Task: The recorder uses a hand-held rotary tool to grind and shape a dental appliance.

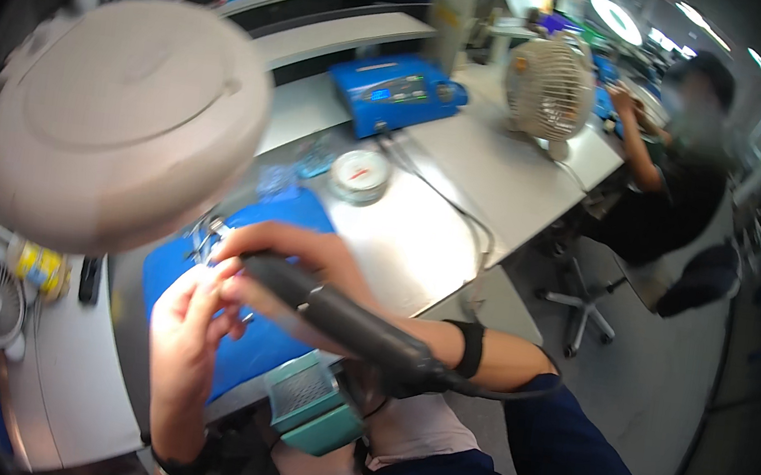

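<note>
handpiece [341, 319] in right hand [325, 254]; mat [263, 361] before container [360, 177]; control box [391, 97] behind container; fan [549, 89] right of box

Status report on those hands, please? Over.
Right hand: gripping black handpiece. Left hand: near its front end, grip unclear. Maybe in the way: round lamp head, upper left.

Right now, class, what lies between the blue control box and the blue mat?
A round white-topped container and some blue plastic pieces, seen in the head view.
</note>
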`<state>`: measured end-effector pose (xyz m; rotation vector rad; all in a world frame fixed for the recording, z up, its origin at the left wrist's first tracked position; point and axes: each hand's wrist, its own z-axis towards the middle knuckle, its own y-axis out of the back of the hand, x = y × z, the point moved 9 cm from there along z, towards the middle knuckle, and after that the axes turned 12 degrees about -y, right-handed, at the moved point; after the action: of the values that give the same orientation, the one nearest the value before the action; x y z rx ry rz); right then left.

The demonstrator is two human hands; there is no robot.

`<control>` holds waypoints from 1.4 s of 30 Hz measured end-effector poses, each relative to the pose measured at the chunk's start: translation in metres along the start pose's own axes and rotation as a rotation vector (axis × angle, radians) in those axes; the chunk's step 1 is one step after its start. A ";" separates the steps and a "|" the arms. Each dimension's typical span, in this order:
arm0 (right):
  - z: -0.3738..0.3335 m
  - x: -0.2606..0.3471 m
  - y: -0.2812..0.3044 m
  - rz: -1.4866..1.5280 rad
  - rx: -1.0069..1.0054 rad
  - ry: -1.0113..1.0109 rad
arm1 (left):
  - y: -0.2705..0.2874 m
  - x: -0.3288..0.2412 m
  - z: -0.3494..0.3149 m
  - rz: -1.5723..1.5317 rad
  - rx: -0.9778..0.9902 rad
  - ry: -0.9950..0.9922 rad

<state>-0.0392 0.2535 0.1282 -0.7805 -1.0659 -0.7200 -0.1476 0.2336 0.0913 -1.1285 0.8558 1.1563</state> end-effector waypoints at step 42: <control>-0.003 -0.001 0.000 -0.176 -0.086 0.052 | 0.011 0.010 0.003 0.047 0.110 0.048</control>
<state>-0.0385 0.2516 0.1262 -0.7433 -1.0705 -0.9367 -0.1567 0.2387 0.0803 -1.0537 0.9764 1.1108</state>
